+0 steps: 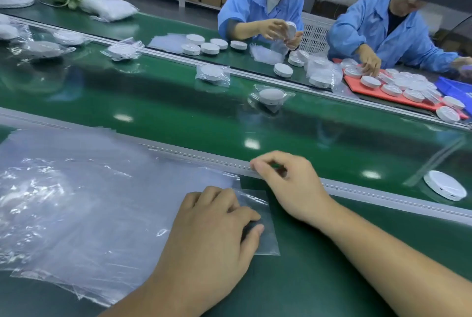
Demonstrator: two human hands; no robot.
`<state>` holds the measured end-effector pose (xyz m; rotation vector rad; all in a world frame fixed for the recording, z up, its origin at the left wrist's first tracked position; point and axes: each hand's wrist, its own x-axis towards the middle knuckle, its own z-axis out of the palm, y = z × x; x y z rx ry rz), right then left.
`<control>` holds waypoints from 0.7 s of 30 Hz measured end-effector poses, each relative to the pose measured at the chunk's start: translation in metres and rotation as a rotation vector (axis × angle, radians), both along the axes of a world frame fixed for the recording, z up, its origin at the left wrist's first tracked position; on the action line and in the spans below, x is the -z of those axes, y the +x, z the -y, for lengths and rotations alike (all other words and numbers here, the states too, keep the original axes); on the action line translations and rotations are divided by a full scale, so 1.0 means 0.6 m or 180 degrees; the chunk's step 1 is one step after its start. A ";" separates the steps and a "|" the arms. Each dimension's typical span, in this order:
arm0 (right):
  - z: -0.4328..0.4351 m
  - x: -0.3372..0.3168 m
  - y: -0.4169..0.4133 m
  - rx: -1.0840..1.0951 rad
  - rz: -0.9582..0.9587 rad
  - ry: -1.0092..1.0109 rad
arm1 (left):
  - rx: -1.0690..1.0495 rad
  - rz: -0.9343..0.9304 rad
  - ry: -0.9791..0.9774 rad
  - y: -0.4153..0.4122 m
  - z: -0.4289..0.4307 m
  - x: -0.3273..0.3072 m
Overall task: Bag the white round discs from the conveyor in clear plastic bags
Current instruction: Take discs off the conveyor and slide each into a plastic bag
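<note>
— Entry one: what is being handled at the near bench?
— A single clear bag (267, 240) is being held flat on the green bench (319, 286), close to its far edge, under the left hand (217, 224). Forefinger and thumb tips are being laid close together on the film. Whether it is being pinched or only pressed cannot be told.
— Entry two: the right hand (288, 184)?
— It is being rested at the bench's far edge, fingers curled, with the tips being set on the grey rail (178, 151). Nothing is being seen in its grasp.
— Entry three: bag stock?
— A loose pile of bags (76, 201) is being borne by the bench's left side, touching the single bag.
— Entry four: discs?
— One bare white disc (445, 185) is being borne by the conveyor belt (178, 112), by its near edge toward the right end and well apart from both hands. Several bagged discs (271, 97) are being borne along the belt's far edge.
— Entry five: the far bench?
— A disc is being handled by one worker in blue (255, 2). More discs are being sorted on a red tray (357, 87) by a second worker (378, 25).
</note>
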<state>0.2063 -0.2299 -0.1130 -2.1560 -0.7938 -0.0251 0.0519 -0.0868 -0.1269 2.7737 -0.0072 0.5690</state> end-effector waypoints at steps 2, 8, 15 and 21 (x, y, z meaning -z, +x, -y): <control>0.025 0.013 -0.023 -0.0047 0.0402 -0.0206 | 0.0013 0.0013 -0.0004 0.001 0.000 0.001; 0.022 0.022 -0.026 -0.0046 0.0782 -0.1008 | 0.0024 0.0050 0.0028 0.002 0.002 0.000; 0.019 0.030 -0.024 -0.0010 0.0805 -0.1283 | 0.0017 0.0071 0.0011 0.003 0.003 -0.001; 0.019 0.030 -0.026 0.0166 0.0799 -0.0960 | 0.0014 0.0107 -0.0100 0.005 0.003 0.006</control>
